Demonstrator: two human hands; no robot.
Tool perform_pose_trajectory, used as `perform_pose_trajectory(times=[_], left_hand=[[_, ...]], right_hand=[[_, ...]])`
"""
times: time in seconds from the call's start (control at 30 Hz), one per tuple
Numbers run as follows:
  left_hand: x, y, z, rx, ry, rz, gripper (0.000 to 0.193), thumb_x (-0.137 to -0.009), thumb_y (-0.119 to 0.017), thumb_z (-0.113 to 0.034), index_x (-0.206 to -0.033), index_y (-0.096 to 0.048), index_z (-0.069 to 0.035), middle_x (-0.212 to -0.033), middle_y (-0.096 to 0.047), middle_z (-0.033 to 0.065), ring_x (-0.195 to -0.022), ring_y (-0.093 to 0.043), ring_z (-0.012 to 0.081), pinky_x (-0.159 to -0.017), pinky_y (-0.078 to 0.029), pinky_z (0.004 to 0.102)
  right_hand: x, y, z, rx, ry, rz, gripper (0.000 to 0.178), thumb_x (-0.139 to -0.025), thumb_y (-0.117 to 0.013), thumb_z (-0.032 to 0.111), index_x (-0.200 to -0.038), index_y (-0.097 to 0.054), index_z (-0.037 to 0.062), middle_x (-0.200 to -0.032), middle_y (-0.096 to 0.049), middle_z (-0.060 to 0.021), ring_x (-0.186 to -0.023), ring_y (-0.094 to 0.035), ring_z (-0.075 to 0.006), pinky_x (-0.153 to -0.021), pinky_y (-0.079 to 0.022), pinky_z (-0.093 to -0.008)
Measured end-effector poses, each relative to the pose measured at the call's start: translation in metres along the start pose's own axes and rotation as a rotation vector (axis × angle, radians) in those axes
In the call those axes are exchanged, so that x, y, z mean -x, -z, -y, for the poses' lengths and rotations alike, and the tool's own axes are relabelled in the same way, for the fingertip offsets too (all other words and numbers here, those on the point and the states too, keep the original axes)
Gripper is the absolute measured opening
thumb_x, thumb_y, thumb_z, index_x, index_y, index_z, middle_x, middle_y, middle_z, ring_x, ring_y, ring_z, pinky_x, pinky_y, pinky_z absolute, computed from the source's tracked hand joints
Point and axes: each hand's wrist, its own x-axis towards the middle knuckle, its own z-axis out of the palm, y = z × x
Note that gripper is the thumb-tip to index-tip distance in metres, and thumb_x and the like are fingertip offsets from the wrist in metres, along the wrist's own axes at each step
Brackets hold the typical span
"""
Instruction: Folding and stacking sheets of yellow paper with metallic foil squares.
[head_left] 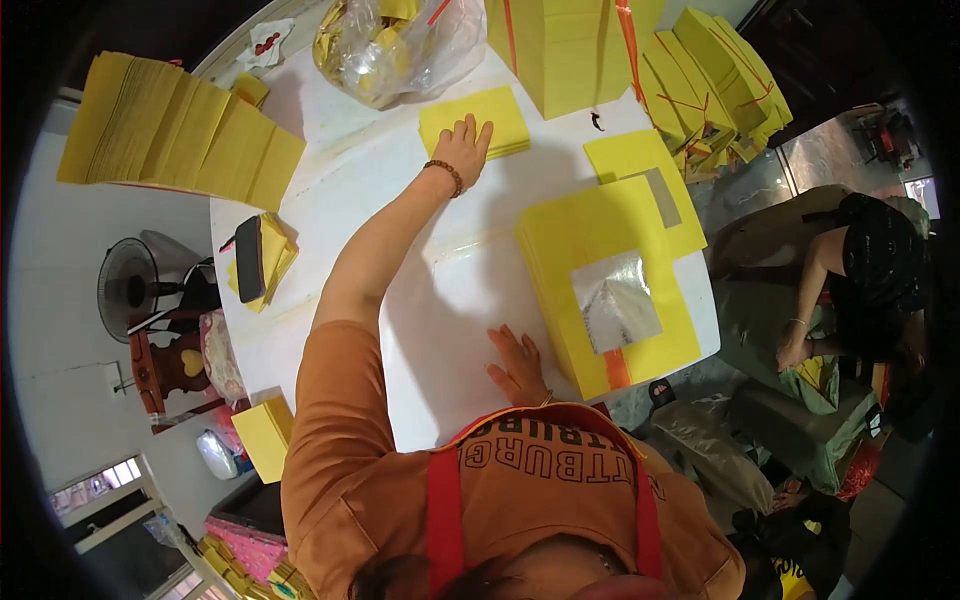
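Note:
My left hand, with a beaded bracelet at the wrist, is stretched far across the white table. Its fingers lie spread on a small stack of yellow paper. Close to my body, my right hand rests on the tabletop with its fingers apart and nothing in them. To its right stands a tall stack of yellow paper sheets. A silver square shows on the top sheet, with an orange patch below it. Partly under that stack lies another yellow sheet.
A long fanned pile of yellow paper lies at the far left, a phone on papers nearer. A clear plastic bag and tied yellow bundles stand at the back. A person works at the right; a fan stands left.

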Motion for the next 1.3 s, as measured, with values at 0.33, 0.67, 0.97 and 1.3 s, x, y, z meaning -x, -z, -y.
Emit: perform_pose_trajectory(times=[0.33,0.67,0.97,1.3], left_hand=[[-0.008,-0.005,0.0,-0.025,0.047,0.066,0.06,-0.082,-0.044,-0.017,-0.136,-0.023,-0.003,-0.136,-0.029,0.0247,-0.113,-0.04,0.0307,-0.084,-0.037,0.0387],[-0.008,0.008,-0.013,0.014,0.162,0.142,0.066,-0.079,-0.049,-0.019,-0.137,-0.019,-0.004,-0.136,-0.027,0.0219,-0.118,-0.036,0.0312,-0.089,-0.036,0.0413],[-0.01,0.03,-0.011,0.235,0.192,0.166,0.069,-0.072,-0.054,-0.021,-0.134,-0.025,-0.011,-0.131,-0.032,0.0125,-0.118,-0.036,0.0301,-0.09,-0.034,0.0456],[0.005,0.049,-0.009,0.368,0.334,-0.098,0.067,-0.073,-0.057,-0.027,-0.132,-0.03,-0.012,-0.136,-0.031,0.013,-0.119,-0.037,0.0344,-0.092,-0.035,0.0491]], right_hand=[[-0.001,-0.001,-0.001,0.118,0.017,0.038,0.051,-0.087,-0.048,0.029,-0.131,-0.035,0.0069,-0.134,-0.038,-0.0103,-0.131,-0.025,-0.026,-0.104,-0.01,-0.0436],[0.01,0.023,0.008,0.046,0.189,0.146,0.057,-0.082,-0.057,0.028,-0.131,-0.035,0.0065,-0.135,-0.035,-0.0131,-0.131,-0.025,-0.0254,-0.105,-0.017,-0.0424],[0.092,0.142,0.033,-0.955,-0.518,0.581,0.041,-0.089,-0.05,0.022,-0.126,-0.043,0.0063,-0.124,-0.047,-0.0108,-0.116,-0.043,-0.0201,-0.097,-0.034,-0.0316],[0.119,0.297,0.041,-0.69,-0.403,0.63,0.046,-0.085,-0.055,0.033,-0.107,-0.053,-0.0068,-0.107,-0.057,-0.0176,-0.1,-0.056,-0.0248,-0.087,-0.043,-0.0351]])
